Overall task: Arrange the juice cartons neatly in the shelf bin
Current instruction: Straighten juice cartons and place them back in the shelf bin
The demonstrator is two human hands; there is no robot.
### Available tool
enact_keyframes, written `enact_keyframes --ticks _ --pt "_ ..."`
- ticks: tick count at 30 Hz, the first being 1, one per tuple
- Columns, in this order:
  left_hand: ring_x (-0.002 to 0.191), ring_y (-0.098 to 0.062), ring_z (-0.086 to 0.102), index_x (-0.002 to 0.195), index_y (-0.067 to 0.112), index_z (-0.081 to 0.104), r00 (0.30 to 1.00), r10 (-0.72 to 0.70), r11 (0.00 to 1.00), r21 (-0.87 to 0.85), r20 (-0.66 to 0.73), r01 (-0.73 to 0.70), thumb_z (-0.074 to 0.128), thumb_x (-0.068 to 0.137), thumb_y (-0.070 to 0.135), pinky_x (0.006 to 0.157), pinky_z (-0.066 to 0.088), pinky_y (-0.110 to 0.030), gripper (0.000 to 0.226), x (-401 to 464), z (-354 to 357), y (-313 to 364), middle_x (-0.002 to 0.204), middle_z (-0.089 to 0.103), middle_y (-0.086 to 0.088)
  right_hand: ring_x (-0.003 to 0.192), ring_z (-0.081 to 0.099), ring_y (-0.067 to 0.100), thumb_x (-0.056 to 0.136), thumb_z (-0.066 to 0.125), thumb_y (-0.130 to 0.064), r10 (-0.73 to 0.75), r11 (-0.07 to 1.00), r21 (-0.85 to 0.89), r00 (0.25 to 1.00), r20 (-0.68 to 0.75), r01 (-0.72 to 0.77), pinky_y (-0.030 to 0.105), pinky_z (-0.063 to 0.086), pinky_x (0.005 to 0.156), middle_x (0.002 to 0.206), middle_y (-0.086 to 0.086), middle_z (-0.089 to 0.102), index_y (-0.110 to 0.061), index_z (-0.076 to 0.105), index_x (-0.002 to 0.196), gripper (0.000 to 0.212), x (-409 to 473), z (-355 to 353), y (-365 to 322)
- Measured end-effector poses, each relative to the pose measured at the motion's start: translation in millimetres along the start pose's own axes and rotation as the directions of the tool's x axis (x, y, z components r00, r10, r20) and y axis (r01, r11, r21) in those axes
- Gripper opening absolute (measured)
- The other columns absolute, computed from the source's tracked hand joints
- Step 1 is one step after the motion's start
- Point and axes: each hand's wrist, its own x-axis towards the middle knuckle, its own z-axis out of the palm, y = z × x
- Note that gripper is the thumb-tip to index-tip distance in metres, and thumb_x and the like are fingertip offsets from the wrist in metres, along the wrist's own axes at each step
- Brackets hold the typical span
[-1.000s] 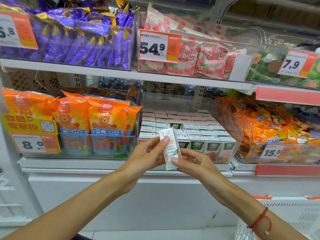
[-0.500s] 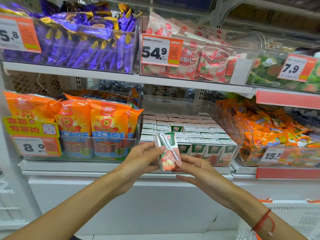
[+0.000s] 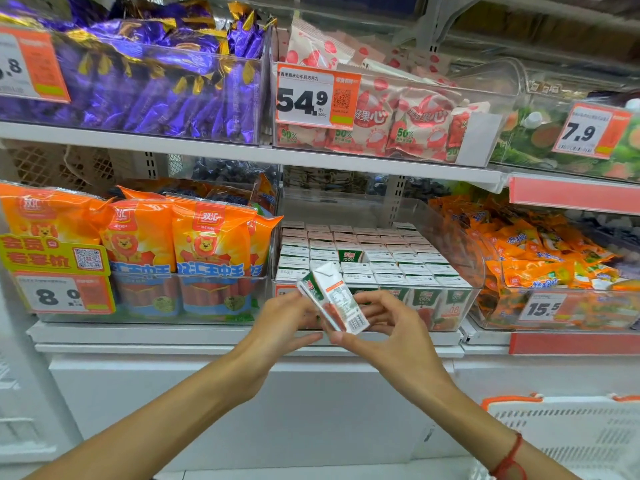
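Rotated since half a second ago, small white-and-green juice carton, barcode now at 5 o'clock, pinched by left hand and right hand before clear plastic shelf bin; square upright, label forward, before seating.

A single wide-angle view from a camera worn on the person's head, facing forward and slightly down at a store shelf close in front. Both forearms reach in from the bottom edge. Upper shelves curve at the frame's edges.
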Motion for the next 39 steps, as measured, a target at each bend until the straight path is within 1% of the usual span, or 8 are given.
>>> enact_keyframes --ticks 3,9,13,18,24,32,36,39 --pt "0.090 -0.009 0.072 0.105 0.020 0.069 0.999 -0.007 0.999 -0.044 0.043 0.008 0.050 0.091 0.014 0.084 0.055 -0.028 0.024 3 0 3 0.092 0.077 0.005 0.085 0.061 0.002 0.064 0.089 -0.024 -0.110 0.989 -0.106 0.992 -0.065 0.103 0.018 0.050 0.075 0.089 -0.015 0.067 -0.031 0.060 0.099 0.046 -3 8 -2" --pt "0.085 -0.002 0.072 0.106 0.032 0.067 0.999 -0.011 0.999 0.050 0.045 0.009 0.072 0.080 0.044 0.061 0.054 -0.012 0.030 2 -5 -1 0.094 0.076 0.010 0.085 0.060 0.003 0.064 0.088 -0.033 -0.139 0.974 -0.183 0.990 -0.015 0.134 0.018 0.049 0.076 0.088 -0.014 0.064 -0.031 0.055 0.093 0.045 -7 15 -3" --pt "0.083 0.011 0.066 0.099 0.042 0.066 0.989 0.146 0.976 0.170 -0.034 -0.138 0.080 0.072 0.038 0.062 0.051 -0.008 0.031 4 -14 2 0.087 0.071 0.026 0.091 0.066 0.005 0.085 0.072 -0.034 0.043 0.993 0.100 0.982 0.183 -0.062 0.016 0.051 0.079 0.092 -0.015 0.070 -0.027 0.066 0.097 0.016 0 0 -6" --pt "0.110 0.003 0.058 0.115 0.043 0.057 0.880 0.472 0.749 0.505 0.048 -0.429 0.089 0.061 0.033 0.090 0.051 -0.020 0.063 3 -18 4 0.116 0.062 0.024 0.097 0.070 0.008 0.085 0.056 -0.052 0.111 0.944 0.271 0.956 0.270 -0.186 0.022 0.056 0.086 0.105 -0.007 0.073 -0.028 0.071 0.105 0.035 0 -11 -11" --pt "0.110 -0.008 0.057 0.115 0.032 0.063 0.732 0.660 0.542 0.567 0.169 -0.620 0.088 0.066 0.028 0.091 0.052 -0.025 0.055 -1 -11 5 0.111 0.058 0.020 0.091 0.071 0.009 0.063 0.069 -0.058 0.140 0.931 0.309 0.971 0.195 -0.196 0.034 0.055 0.091 0.094 -0.007 0.075 -0.019 0.069 0.099 0.053 3 -13 -12" --pt "0.103 0.009 0.061 0.109 0.047 0.064 0.897 0.441 0.837 0.352 0.017 -0.419 0.082 0.057 0.047 0.078 0.053 -0.012 0.055 3 -14 7 0.110 0.068 0.026 0.114 0.059 -0.002 0.086 0.059 -0.045 -0.064 0.984 0.179 0.953 0.297 0.010 0.018 0.047 0.096 0.121 -0.023 0.064 -0.045 0.057 0.122 0.037 0 -17 0" --pt "0.090 0.008 0.066 0.103 0.035 0.069 0.953 0.295 0.946 0.166 -0.074 -0.280 0.080 0.057 0.045 0.063 0.049 -0.006 0.048 2 -14 9 0.096 0.073 0.023 0.124 0.050 -0.007 0.089 0.069 -0.030 -0.187 0.982 0.027 0.934 0.306 0.188 0.012 0.041 0.101 0.136 -0.032 0.050 -0.057 0.040 0.135 0.061 -4 -10 5" --pt "0.083 0.000 0.071 0.105 0.026 0.069 0.989 0.137 0.990 0.036 -0.049 -0.135 0.077 0.068 0.043 0.058 0.052 -0.011 0.041 2 -12 9 0.092 0.077 0.009 0.112 0.060 -0.006 0.087 0.071 -0.024 -0.240 0.971 0.056 0.949 0.206 0.234 0.011 0.046 0.093 0.123 -0.031 0.060 -0.049 0.050 0.131 0.055 -2 -6 2"
